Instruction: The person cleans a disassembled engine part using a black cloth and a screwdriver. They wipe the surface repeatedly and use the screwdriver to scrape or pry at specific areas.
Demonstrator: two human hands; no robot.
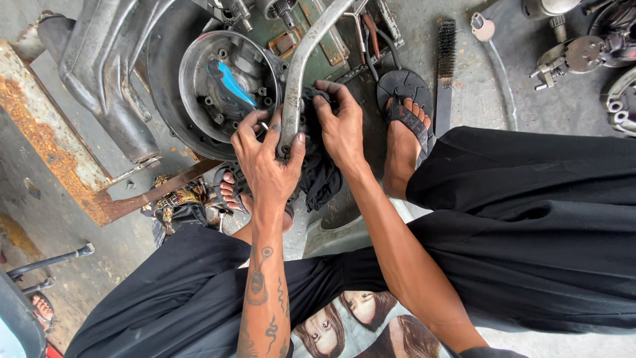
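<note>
Black trousers (530,225) are filling the bottom and right of the view, with a printed shirt (358,325) showing between the knees and a tattooed forearm (265,292) reaching up from it. The left hand (265,156) is closing around the lower end of a bent grey metal lever (301,73), thumb on one side and fingers curled on the other, so the bar's tip is poking out between them. The right hand (341,122) is lying just beside it, fingers curled and pressing a black rag (321,176) against the same lever; the rag is hanging down beneath both hands. The lever is rising from the hands toward the top edge, crossing the rim of a round metal engine housing (225,86) that is lying on the concrete floor (477,99), with a strip of blue (what it is I cannot tell) sitting inside its bowl. A foot in a black sandal (407,126) is resting on the floor just right of the hands, and toes of the other foot (232,192) are showing just left of the left wrist. A wire brush (445,59) is lying beyond the sandal, a rusty steel beam (59,139) is slanting along the left, and loose metal parts (583,53) are crowding the top right corner
</note>
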